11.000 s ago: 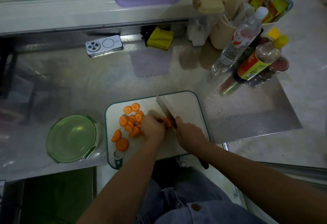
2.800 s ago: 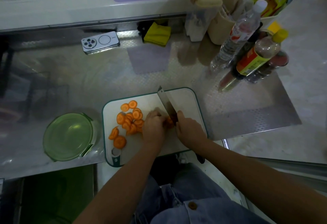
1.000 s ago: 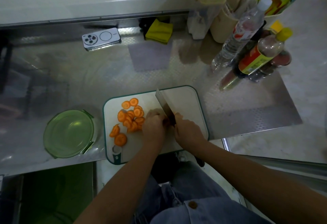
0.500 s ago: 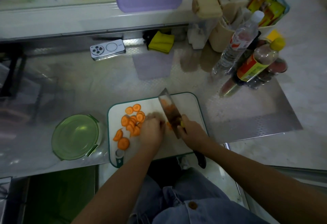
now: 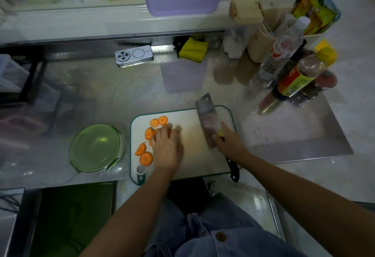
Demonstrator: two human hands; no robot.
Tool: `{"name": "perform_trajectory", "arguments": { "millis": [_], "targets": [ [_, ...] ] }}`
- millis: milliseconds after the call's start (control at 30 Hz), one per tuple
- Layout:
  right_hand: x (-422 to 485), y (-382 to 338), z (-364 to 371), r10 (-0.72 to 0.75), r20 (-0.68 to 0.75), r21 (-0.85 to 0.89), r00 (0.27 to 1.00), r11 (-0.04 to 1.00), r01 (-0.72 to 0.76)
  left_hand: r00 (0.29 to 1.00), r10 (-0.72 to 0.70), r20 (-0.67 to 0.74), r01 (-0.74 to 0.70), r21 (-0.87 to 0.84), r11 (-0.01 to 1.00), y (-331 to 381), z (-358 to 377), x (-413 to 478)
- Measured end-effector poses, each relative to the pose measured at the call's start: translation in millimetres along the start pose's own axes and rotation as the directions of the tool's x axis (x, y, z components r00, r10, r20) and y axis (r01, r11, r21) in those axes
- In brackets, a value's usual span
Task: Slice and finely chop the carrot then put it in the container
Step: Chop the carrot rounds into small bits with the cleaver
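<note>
The green container sits at nine o'clock of the cutting board. Carrot slices lie on the board's left part, from eight to eleven o'clock of the left hand, whose loosely spread fingers cover some. The right hand grips the cleaver, its blade pointing to eleven o'clock, apart from the slices.

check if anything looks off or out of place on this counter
Only the cutting board: its near edge seems to overhang the front edge of the counter slightly. The carrot slices lie on it; nothing looks spilled.
</note>
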State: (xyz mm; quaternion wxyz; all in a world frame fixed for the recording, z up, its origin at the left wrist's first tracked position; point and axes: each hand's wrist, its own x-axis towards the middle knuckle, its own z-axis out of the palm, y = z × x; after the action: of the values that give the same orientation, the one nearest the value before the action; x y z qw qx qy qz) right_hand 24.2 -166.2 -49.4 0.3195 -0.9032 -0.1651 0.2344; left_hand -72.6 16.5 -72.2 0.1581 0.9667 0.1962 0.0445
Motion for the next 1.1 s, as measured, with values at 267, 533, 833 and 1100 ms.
{"name": "perform_trajectory", "arguments": {
  "millis": [267,533,833,1100],
  "targets": [
    [-2,-6,27,-0.041,0.118,0.024,0.992,0.999,0.039,0.974,-0.207,-0.09,0.199,-0.085,0.976,-24,-16,2],
    [2,-2,37,0.131,0.147,-0.071,0.981,0.99,-0.121,0.956,-0.292,0.017,0.29,-0.177,0.94,-60,-23,14],
    [8,-8,36,0.162,0.153,-0.178,0.975,0.975,-0.134,0.976,-0.204,0.077,0.216,-0.2,0.956,-59,-32,15],
    [19,-3,37,0.19,0.195,-0.203,0.962,0.968,-0.15,0.989,-0.119,0.092,0.133,-0.167,0.977,-69,-33,16]
  ]
}}
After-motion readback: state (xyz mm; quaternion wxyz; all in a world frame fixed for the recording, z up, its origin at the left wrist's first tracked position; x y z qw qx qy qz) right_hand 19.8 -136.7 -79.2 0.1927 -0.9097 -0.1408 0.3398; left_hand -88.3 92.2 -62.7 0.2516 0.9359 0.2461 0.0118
